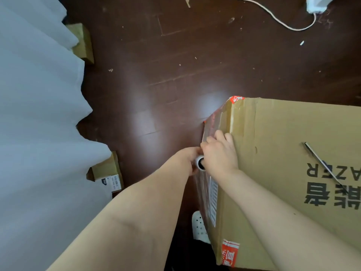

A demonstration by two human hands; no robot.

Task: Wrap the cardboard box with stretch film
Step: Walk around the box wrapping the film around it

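A large brown cardboard box [283, 145] with black print and red tape stands on the floor at the right. Clear stretch film [204, 184] lies over its left side face. A stretch film roll [200, 162] with a white core end sits upright against that face. My left hand [190, 160] grips the roll from the left, mostly hidden behind it. My right hand [219, 151] lies on the box's top left edge, with fingers curled over the film beside the roll.
A white curtain [39, 124] fills the left side. Two small cardboard boxes [109, 173] sit at its hem. A white cable [277, 18] and plug lie at the far right. A white shoe [199, 225] stands by the box. The dark wooden floor [156, 85] stretches ahead.
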